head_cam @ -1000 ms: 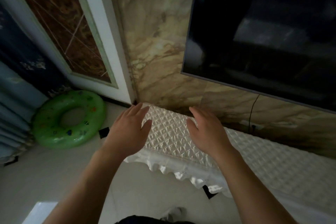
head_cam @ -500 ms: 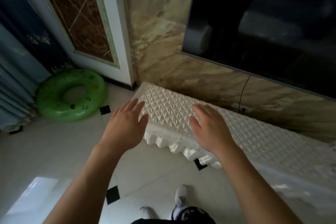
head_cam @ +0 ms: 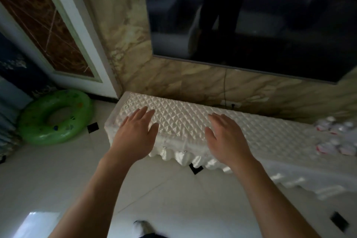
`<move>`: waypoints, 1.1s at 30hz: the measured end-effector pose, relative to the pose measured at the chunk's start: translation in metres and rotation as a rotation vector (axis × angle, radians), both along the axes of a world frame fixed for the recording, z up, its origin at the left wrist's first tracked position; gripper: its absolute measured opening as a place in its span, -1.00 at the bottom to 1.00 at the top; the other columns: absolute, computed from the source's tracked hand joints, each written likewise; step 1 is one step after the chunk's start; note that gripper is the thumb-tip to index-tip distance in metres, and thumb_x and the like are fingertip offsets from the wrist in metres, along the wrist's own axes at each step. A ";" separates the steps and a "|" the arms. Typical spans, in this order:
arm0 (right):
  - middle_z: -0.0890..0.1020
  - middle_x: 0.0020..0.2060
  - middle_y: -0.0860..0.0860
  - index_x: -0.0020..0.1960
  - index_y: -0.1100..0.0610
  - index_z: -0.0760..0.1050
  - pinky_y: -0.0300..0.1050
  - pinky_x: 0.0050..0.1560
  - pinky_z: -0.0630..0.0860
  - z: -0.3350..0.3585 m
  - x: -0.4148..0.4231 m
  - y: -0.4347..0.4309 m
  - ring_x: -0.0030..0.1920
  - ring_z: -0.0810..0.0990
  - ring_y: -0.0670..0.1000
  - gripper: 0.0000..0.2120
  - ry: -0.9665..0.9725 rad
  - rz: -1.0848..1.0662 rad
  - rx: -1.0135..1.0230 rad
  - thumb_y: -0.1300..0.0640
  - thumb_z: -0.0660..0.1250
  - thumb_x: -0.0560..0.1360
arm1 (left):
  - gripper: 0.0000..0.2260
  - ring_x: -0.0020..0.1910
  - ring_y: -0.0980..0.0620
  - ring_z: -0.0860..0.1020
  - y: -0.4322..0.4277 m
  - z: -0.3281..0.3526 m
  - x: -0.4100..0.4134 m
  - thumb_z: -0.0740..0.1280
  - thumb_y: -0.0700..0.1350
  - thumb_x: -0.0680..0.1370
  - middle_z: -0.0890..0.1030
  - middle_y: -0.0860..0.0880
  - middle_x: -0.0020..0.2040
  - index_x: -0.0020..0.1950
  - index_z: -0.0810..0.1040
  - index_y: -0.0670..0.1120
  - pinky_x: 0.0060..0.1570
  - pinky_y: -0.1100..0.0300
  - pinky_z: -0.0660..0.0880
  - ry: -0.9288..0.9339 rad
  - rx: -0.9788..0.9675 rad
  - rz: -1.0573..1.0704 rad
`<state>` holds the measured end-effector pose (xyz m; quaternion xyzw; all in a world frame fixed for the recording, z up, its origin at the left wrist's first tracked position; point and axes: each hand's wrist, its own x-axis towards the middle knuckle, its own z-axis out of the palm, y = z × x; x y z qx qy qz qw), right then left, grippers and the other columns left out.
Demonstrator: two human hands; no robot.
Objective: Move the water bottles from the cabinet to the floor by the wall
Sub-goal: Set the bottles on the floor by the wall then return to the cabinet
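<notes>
We see the water bottles (head_cam: 335,137) as a blurred cluster of white caps and red-and-white labels standing on the tabletop of the cabinet (head_cam: 251,127), well to the right of both hands at the frame's right edge; how many there are we cannot tell. The cabinet is low, draped in a white quilted cover (head_cam: 179,121) with a scalloped hem, and stands against the marbled wall (head_cam: 173,83). Our right hand (head_cam: 226,139) hovers palm down over the front edge of the cover, fingers spread and loosely extended, holding nothing. Our left hand (head_cam: 135,137) does the same over the cabinet's left end, open and empty, fingers pointing toward the wall; whether either palm touches the cloth we cannot tell. The two hands are apart, with bare quilted cover between them. Above and beyond the hands a dark television screen (head_cam: 251,15) hangs on the wall, and a thin cable (head_cam: 225,87) drops from it toward the cabinet behind the right hand. Left of the left hand, a green swim ring (head_cam: 56,117) lies on the pale tiled floor (head_cam: 173,189) near a white-framed panel (head_cam: 63,44) and a blue curtain (head_cam: 9,102). Below the forearms, near the bottom edge, a shoe (head_cam: 142,226) shows on the floor.
</notes>
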<state>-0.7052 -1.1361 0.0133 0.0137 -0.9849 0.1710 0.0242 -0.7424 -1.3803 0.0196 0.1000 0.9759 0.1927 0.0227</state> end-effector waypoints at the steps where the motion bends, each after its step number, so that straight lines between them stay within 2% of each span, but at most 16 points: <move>1: 0.40 0.43 0.04 0.47 0.12 0.29 0.04 0.46 0.22 -0.001 0.009 0.024 0.45 0.30 0.07 -0.55 -0.011 -0.009 0.000 -0.02 0.09 0.62 | -0.53 0.54 0.00 0.10 0.025 0.001 0.006 0.08 0.12 0.62 0.18 0.01 0.56 0.53 0.20 0.06 0.51 -0.02 0.08 0.000 0.004 -0.008; 9: 0.38 0.44 0.06 0.48 0.12 0.27 0.09 0.47 0.19 0.005 0.061 0.178 0.46 0.28 0.10 -0.53 -0.007 -0.057 -0.004 -0.03 0.06 0.62 | -0.53 0.54 -0.01 0.13 0.181 0.002 0.040 0.11 0.07 0.62 0.21 -0.02 0.55 0.52 0.22 0.02 0.50 -0.03 0.11 0.011 0.000 -0.093; 14: 0.48 0.35 0.11 0.43 0.18 0.34 0.11 0.38 0.33 0.004 0.075 0.243 0.36 0.41 0.15 -0.49 0.016 -0.136 -0.016 -0.06 0.02 0.58 | -0.54 0.54 -0.01 0.12 0.257 0.000 0.040 0.12 0.06 0.62 0.20 -0.02 0.55 0.52 0.22 0.02 0.50 -0.01 0.11 -0.006 0.011 -0.171; 17: 0.47 0.36 0.13 0.44 0.18 0.32 0.10 0.38 0.32 -0.002 0.079 0.278 0.37 0.40 0.15 -0.52 0.009 -0.185 -0.030 -0.02 0.06 0.60 | -0.54 0.54 -0.02 0.12 0.300 -0.008 0.030 0.14 0.01 0.62 0.19 -0.03 0.55 0.53 0.22 0.01 0.50 0.00 0.10 -0.019 0.024 -0.225; 23: 0.46 0.38 0.11 0.42 0.17 0.36 0.16 0.38 0.32 -0.026 0.061 0.364 0.39 0.39 0.17 -0.41 -0.048 -0.230 0.052 -0.11 -0.08 0.56 | -0.55 0.53 -0.04 0.14 0.390 -0.043 -0.002 0.12 0.01 0.62 0.21 -0.05 0.55 0.52 0.23 -0.01 0.49 0.00 0.10 -0.041 0.059 -0.306; 26: 0.42 0.42 0.11 0.44 0.16 0.33 0.15 0.43 0.26 -0.034 0.043 0.409 0.44 0.33 0.16 -0.41 -0.093 -0.253 0.077 -0.12 -0.08 0.56 | -0.54 0.53 -0.03 0.14 0.438 -0.061 -0.023 0.08 0.04 0.61 0.21 -0.05 0.55 0.52 0.23 0.00 0.50 -0.03 0.10 -0.070 0.063 -0.336; 29: 0.47 0.37 0.13 0.40 0.18 0.39 0.17 0.37 0.33 -0.040 0.024 0.453 0.39 0.39 0.19 -0.41 -0.120 -0.265 0.090 -0.12 -0.07 0.54 | -0.55 0.53 -0.01 0.13 0.484 -0.070 -0.043 0.08 0.04 0.62 0.20 -0.04 0.55 0.52 0.22 0.01 0.50 -0.02 0.08 -0.099 0.057 -0.353; 33: 0.42 0.41 0.11 0.41 0.16 0.38 0.16 0.40 0.30 -0.039 0.011 0.502 0.42 0.35 0.15 -0.40 -0.137 -0.285 0.069 -0.13 -0.08 0.54 | -0.51 0.53 -0.01 0.13 0.538 -0.067 -0.063 0.04 0.08 0.59 0.20 -0.05 0.55 0.51 0.23 0.01 0.50 -0.01 0.08 -0.115 0.042 -0.391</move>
